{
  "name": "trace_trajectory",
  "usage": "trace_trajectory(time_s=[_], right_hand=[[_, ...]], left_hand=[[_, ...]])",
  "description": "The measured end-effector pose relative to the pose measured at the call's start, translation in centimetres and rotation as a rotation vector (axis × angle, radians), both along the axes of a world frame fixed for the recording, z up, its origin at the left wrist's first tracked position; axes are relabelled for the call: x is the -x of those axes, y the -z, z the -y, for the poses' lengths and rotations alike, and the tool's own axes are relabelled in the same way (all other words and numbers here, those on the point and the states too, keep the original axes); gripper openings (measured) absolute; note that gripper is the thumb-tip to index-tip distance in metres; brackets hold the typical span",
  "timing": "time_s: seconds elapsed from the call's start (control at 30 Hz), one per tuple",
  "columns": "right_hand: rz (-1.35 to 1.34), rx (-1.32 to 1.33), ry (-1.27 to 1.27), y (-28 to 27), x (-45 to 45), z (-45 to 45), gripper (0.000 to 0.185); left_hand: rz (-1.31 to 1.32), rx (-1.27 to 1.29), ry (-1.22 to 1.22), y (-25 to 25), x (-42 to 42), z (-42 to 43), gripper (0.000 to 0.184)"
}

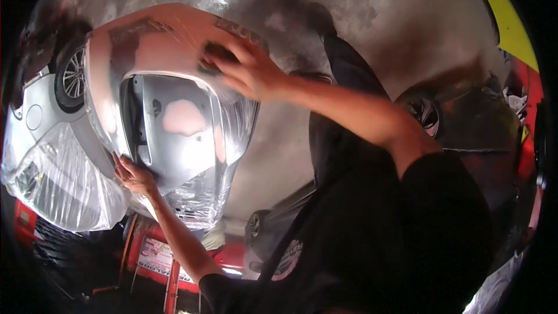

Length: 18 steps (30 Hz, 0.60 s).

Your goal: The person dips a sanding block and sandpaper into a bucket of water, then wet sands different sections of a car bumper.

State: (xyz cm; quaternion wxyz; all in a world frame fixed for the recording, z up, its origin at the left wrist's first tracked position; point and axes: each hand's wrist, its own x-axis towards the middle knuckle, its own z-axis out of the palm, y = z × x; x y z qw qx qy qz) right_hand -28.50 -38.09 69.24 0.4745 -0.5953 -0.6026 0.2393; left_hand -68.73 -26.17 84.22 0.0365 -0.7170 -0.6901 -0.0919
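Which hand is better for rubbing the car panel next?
Probably the right hand: it holds a dark pad at the car panel. The left hand rests at the panel's edge.

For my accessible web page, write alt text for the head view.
A person's right hand holds a dark object over a pink-and-silver car body partly wrapped in clear plastic film, while the left hand is at its edge. A wheel shows at left.

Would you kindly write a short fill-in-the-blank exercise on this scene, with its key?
The number of hands holding the blurred dark item is ____.
In picture height, the left hand appears ____ than the right hand.
The person's sleeves are coloured ____.
Wrinkled, transparent ____ covers part of the silver bodywork.

Missing words: one; lower; black; plastic.
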Motion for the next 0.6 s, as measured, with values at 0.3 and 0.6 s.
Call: trace_trajectory(time_s=[0.3,0.6], right_hand=[[-0.064,0.268,-0.094,3.4,-1.2,-8.9,0.042],[-0.044,0.132,-0.045,4.3,-1.0,-6.2,0.040]], left_hand=[[-0.025,-0.024,0.061,0.1,0.5,-0.1,0.071],[-0.017,0.002,0.072,-0.3,0.7,-0.3,0.069]])
